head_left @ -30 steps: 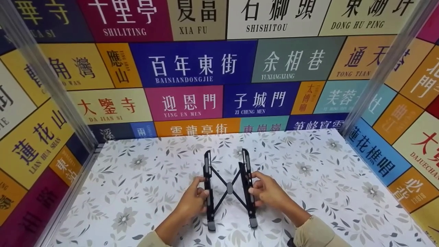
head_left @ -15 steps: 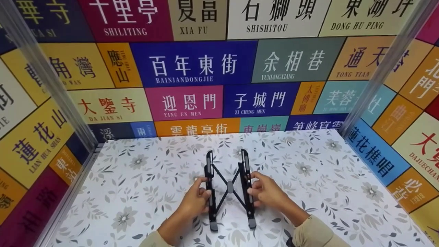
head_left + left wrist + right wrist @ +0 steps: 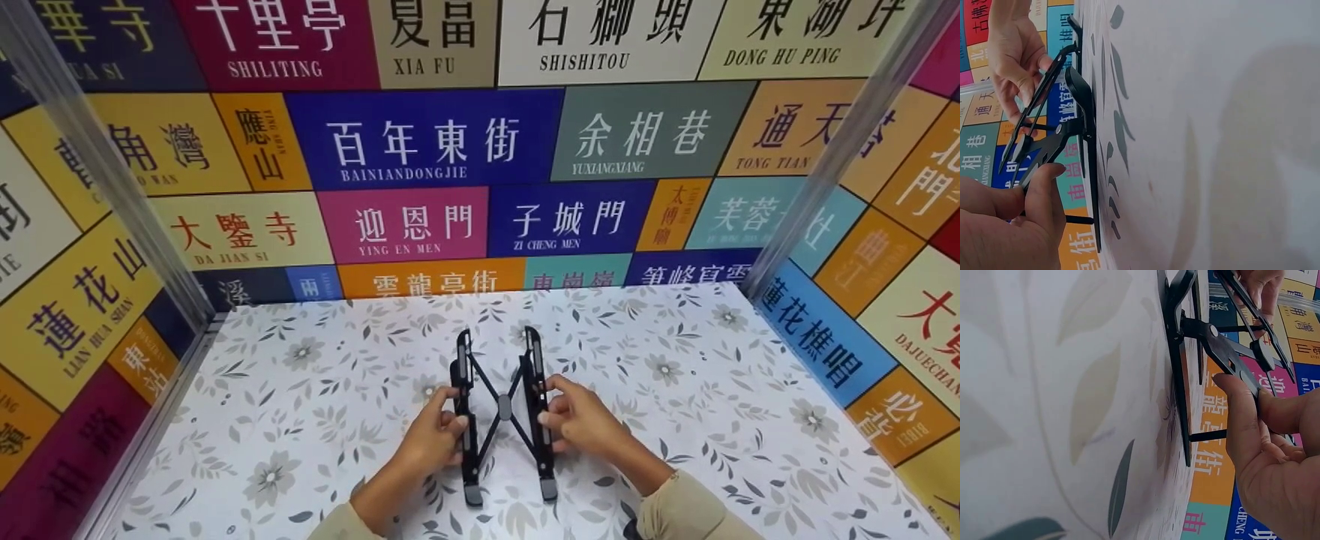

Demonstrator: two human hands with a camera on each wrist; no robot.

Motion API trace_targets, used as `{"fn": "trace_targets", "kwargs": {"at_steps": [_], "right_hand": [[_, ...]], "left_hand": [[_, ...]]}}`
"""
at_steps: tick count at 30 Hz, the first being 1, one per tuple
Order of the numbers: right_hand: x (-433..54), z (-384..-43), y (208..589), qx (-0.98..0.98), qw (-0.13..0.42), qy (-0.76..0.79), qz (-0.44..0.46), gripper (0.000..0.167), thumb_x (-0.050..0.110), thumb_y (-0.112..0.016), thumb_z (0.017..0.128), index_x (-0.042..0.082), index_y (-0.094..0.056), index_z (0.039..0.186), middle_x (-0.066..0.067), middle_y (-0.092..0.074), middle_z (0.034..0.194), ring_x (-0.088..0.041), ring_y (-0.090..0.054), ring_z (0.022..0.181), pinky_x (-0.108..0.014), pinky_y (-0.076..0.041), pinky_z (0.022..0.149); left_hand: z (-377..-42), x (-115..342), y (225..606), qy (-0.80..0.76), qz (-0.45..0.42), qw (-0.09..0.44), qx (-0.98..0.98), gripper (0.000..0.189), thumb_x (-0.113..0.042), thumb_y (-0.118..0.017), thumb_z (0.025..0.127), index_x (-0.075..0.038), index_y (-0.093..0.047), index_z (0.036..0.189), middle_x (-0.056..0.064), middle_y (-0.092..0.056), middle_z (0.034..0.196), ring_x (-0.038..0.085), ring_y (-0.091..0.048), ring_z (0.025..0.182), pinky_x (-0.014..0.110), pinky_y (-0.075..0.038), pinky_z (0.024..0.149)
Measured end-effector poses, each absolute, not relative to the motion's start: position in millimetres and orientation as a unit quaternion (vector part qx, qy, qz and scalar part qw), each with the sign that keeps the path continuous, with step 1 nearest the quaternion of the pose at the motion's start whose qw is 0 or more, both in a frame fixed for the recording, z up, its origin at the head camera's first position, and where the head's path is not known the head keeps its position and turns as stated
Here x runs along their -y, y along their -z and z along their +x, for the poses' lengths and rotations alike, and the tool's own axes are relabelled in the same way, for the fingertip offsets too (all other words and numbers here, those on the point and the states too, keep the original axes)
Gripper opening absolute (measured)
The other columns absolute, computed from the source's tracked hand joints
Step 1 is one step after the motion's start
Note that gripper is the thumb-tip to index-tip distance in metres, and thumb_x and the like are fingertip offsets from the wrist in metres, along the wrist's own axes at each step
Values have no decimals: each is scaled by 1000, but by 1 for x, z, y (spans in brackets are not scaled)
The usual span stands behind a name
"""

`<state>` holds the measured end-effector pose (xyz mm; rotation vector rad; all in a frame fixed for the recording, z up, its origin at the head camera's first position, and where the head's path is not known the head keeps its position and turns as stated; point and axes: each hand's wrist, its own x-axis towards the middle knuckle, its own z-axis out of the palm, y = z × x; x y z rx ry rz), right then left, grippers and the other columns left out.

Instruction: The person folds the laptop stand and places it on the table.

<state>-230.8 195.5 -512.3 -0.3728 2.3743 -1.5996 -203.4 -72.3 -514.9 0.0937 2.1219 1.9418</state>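
Note:
A black folding laptop stand (image 3: 505, 407) stands on the table in the head view, its two side rails joined by crossed bars with a grey hub at the middle. My left hand (image 3: 431, 436) pinches the left rail between thumb and fingers. The right rail is held the same way by my right hand (image 3: 583, 421). In the left wrist view, the stand's arms (image 3: 1050, 145) are raised at a slant above the base rails, which rest on the tabletop. Curled fingers of my right hand (image 3: 1266, 450) grip a slanted arm in the right wrist view; some fingertips are hidden behind it.
A white tabletop (image 3: 337, 390) with a grey leaf and flower print lies under the stand. Colourful panels with printed characters (image 3: 420, 142) line the back and both sides. Clear upright posts (image 3: 814, 150) stand at the back corners.
The stand's two rails have drawn closer together, narrowing the crossed bars. My left hand has shifted right with its rail, and my right hand slightly left.

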Motion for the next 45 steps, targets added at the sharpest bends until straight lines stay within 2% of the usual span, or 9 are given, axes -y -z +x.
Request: {"fn": "trace_targets", "kwargs": {"at_steps": [8,14,30,38,45], "right_hand": [[-193,-230,512,-814,131,551,-131,34,-4,-65,95,2,-52,125,-6,-60,77,-18,-63,70,-43,-64,62],[-190,-229,513,-815,123,550,-134,33,-3,-66,95,1,-52,124,-4,-59,74,-15,-61,69,-41,-63,60],[-186,-228,514,-806,120,563,-141,33,-1,-66,95,2,-51,124,-5,-58,74,-19,-62,68,-44,-63,59],[-183,-227,513,-804,120,570,-122,32,-2,-68,94,3,-53,121,-10,-53,92,-20,-67,76,-45,-63,59],[-183,-228,514,-807,117,562,-137,32,-2,-68,94,1,-53,122,-10,-54,87,-20,-67,69,-43,-63,58]], "left_hand": [[-203,68,515,-668,36,131,-731,36,-3,-52,104,-16,-48,137,2,-50,79,13,-47,58,22,-46,48],[-203,65,516,-677,44,134,-722,37,-1,-51,103,-10,-44,138,1,-47,77,11,-40,51,19,-38,45],[-202,58,516,-664,35,132,-735,38,-3,-53,103,-14,-46,139,4,-53,82,14,-48,59,20,-43,47],[-202,56,516,-668,39,141,-730,35,-5,-52,104,-16,-47,137,3,-52,82,14,-48,61,21,-43,48],[-201,53,516,-681,35,145,-717,36,-4,-51,105,-15,-46,138,7,-60,86,16,-53,66,20,-43,48]]}}
